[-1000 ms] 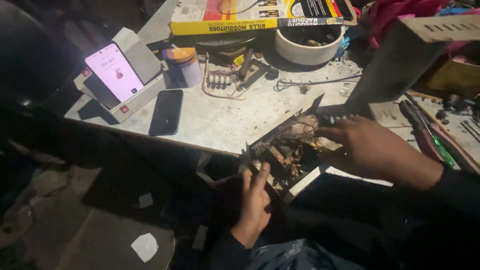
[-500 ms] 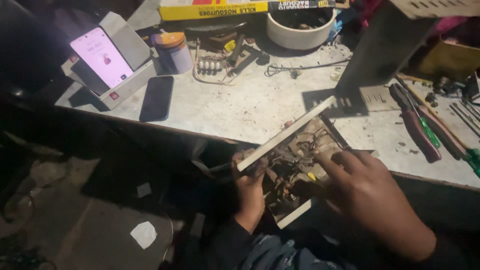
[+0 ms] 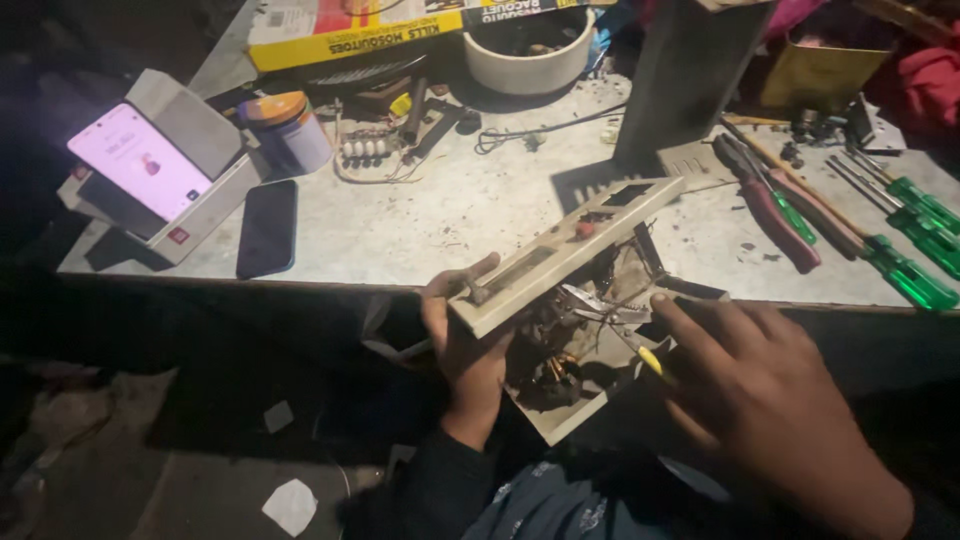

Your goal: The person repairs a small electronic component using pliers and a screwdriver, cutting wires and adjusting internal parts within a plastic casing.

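I am holding an opened, off-white appliance casing (image 3: 560,250) just off the front edge of the worktop (image 3: 440,225), near its middle, so that one end overhangs my lap. My left hand (image 3: 465,345) is gripping the near end of its long front panel, thumb over the top edge and fingers curled underneath. My right hand (image 3: 770,400) is resting loosely over the exposed innards, fingers (image 3: 685,325) half spread and pointing in toward the tangle of wires and the copper-wound coil (image 3: 550,375); a yellow-tipped tool or lead (image 3: 645,358) is lying just beside the fingertips, but I cannot tell whether I am actually pinching it.

By my reading, I am in the middle of the inspection or dismantling, with the shell already open and the wiring still in place. Any further move in there is calling for a steady left grip and a fine, careful pinch among the wires, since the light is poor.

Along the right edge of the worktop, red-handled pliers (image 3: 770,205) and green-handled screwdrivers (image 3: 900,260) are lying well apart from my hands. At the left end a lit phone (image 3: 140,160) is leaning on a grey box, with a dark phone (image 3: 268,228) flat beside it.
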